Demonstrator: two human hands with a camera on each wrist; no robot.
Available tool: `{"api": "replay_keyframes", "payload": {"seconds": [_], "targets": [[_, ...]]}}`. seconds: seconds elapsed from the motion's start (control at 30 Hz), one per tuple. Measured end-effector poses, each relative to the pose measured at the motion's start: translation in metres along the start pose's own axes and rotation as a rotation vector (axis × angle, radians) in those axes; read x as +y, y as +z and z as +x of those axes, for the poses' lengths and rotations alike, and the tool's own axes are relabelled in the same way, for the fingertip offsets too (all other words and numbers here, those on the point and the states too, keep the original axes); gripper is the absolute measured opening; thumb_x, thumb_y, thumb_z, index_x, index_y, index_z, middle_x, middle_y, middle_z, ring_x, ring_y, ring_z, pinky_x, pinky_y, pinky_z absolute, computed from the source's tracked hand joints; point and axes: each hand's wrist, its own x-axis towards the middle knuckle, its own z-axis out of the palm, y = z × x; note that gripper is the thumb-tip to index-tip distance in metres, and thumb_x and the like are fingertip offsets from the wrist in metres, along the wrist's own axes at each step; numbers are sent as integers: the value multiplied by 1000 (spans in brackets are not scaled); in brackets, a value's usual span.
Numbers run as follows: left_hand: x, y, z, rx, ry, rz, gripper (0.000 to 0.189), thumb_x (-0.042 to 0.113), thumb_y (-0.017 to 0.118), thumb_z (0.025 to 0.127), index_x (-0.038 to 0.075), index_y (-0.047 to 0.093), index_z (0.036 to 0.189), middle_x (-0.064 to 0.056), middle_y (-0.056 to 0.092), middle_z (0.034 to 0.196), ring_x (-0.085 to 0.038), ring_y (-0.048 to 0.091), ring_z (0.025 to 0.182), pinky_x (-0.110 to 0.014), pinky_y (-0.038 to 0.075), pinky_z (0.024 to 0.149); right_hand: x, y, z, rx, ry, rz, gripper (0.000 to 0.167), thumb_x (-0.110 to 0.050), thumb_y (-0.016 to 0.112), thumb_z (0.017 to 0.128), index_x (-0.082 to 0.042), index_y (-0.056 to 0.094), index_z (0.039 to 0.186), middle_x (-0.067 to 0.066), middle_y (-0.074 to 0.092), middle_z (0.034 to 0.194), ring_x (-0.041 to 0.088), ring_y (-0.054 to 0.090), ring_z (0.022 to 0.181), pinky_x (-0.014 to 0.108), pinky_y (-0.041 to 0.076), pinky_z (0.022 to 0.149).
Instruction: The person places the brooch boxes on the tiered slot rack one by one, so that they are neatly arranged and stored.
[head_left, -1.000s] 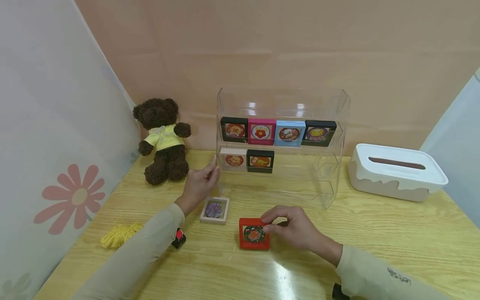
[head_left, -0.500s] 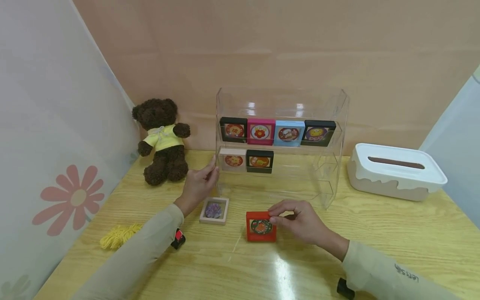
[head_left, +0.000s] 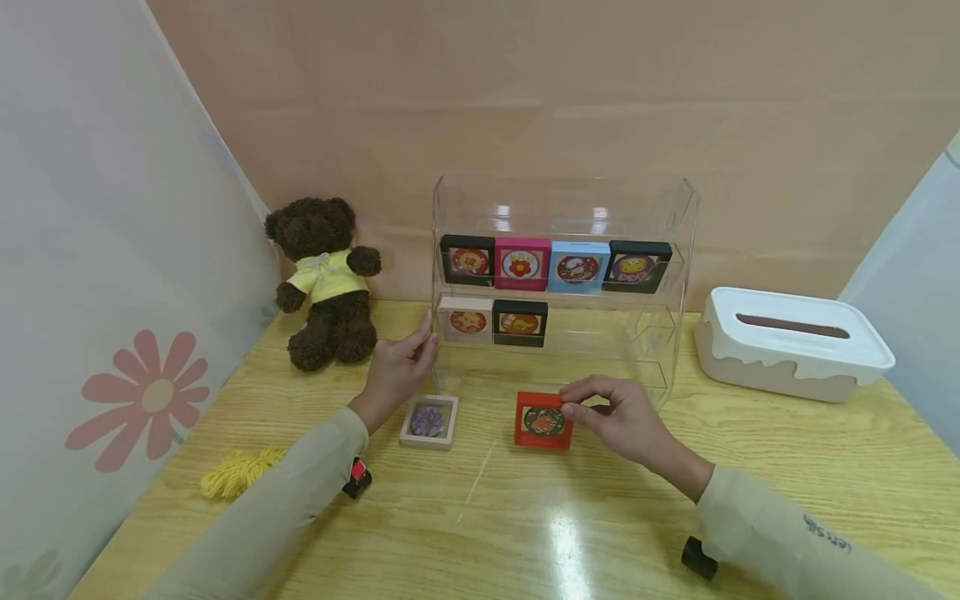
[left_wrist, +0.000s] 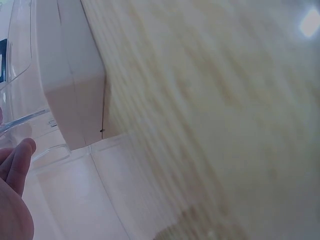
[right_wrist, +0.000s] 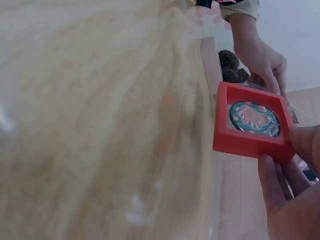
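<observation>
My right hand pinches a red display frame by its right edge, thumb in front. Inside sits a round green badge. The frame is held upright in front of the clear acrylic rack. At the rack's left side, my left hand grips the panel edge between thumb and fingers. Black, pink, blue and black frames stand along the middle tier; a pale frame and a black frame stand below them. A beige frame with a purple badge lies on the table below my left hand.
A brown teddy bear in a yellow shirt sits left of the rack. To the right stands a white tissue box. Yellow yarn lies near my left sleeve, partly covered by it.
My right hand has carried the red frame away from me and to the right, closer to the rack. The left hand stays at the rack's side.
</observation>
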Motion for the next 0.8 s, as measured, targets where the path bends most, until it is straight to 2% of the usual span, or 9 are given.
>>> {"api": "replay_keyframes", "payload": {"seconds": [0.37, 0.57, 0.8], "targets": [[1, 0, 0, 7, -6, 17, 40, -6, 65, 83, -9, 58, 122, -5, 59, 54, -3, 39, 32, -23, 38, 36, 1, -20, 11, 135, 41, -46, 9, 0, 68, 86, 3, 72, 93, 16, 67, 101, 6, 62, 91, 24, 51, 70], [2, -2, 0, 0, -25, 27, 39, -4, 64, 85, -8, 58, 122, -1, 55, 49, -1, 33, 32, -24, 37, 36, -1, -28, 17, 209, 8, -76, 10, 0, 68, 86, 4, 72, 95, 18, 67, 103, 0, 60, 92, 20, 50, 69], [1, 0, 0, 2, -14, 28, 39, -4, 65, 84, -8, 60, 122, -3, 56, 51, -2, 36, 33, -23, 37, 36, -2, -36, 19, 289, -29, -88, 13, 4, 67, 86, 7, 71, 98, 21, 65, 106, -2, 58, 96, 18, 49, 70]]}}
